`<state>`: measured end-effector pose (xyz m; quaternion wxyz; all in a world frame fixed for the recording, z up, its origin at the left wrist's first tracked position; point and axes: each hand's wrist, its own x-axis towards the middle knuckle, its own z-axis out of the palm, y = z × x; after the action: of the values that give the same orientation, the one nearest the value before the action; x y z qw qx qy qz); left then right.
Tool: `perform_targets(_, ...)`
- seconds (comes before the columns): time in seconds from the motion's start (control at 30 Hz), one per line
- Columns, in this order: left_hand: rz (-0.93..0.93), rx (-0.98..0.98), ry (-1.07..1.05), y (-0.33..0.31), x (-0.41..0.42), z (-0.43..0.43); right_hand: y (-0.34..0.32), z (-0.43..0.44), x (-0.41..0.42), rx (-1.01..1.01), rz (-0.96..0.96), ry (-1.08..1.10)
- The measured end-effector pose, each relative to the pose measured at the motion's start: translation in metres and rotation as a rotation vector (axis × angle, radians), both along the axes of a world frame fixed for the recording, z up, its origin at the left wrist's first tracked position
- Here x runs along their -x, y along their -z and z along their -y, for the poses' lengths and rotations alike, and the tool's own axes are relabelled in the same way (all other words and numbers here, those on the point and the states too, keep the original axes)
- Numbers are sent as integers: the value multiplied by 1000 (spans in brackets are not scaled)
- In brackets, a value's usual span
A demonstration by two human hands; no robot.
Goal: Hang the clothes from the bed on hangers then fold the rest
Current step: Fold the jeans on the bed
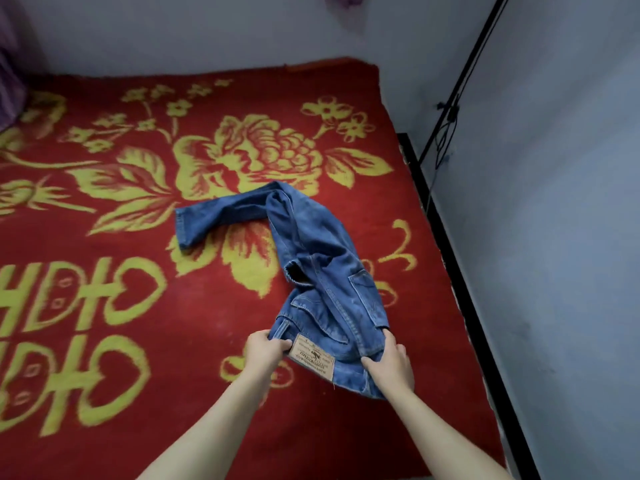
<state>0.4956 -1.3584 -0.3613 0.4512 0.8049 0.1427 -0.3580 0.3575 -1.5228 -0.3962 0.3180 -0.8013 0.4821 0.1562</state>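
Observation:
A pair of blue jeans [313,258] lies crumpled on the bed [138,237], which has a red cover with a yellow flower pattern. The legs trail away towards the middle of the bed, one hem bent off to the left. The waistband with its tan leather label faces me. My left hand [265,349] grips the waistband at its left end, by a belt loop. My right hand [389,363] grips the waistband's right end, thumb on top of the denim. No hangers show in the head view.
A black bed frame edge [450,237] runs along the right side, with a pale blue wall [554,237] beyond it. Black cables [450,116] hang on that wall. Purple fabric [10,64] shows at the far left corner.

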Motion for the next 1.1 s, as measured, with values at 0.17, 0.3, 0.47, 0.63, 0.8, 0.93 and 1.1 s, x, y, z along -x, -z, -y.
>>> perform_targets(0.17, -63, 214, -75, -78, -20, -43, -70, -114, -1, 553, 403, -275)
perform_targets(0.3, -54, 353, -68, -135, -28, -76, -104, -207, -15, 644, 343, -372)
perform_targets(0.47, 75, 508, 61, -210, -32, -112, -160, -247, -68, 601, 600, 67)
perform_targets(0.63, 252, 591, 79, -278, -46, -144, -213, -237, -89, 406, 647, 228)
perform_targets(0.8, 459, 727, 110, -331, -54, -181, -299, -210, -99, 428, 833, -32)
perform_targets(0.93, 703, 612, 530, -355, -66, -224, -365, -191, -96, 324, 875, -174)
perform_targets(1.1, 1343, -74, 580, -343, -62, -226, -416, -198, -95, 218, 810, -292)
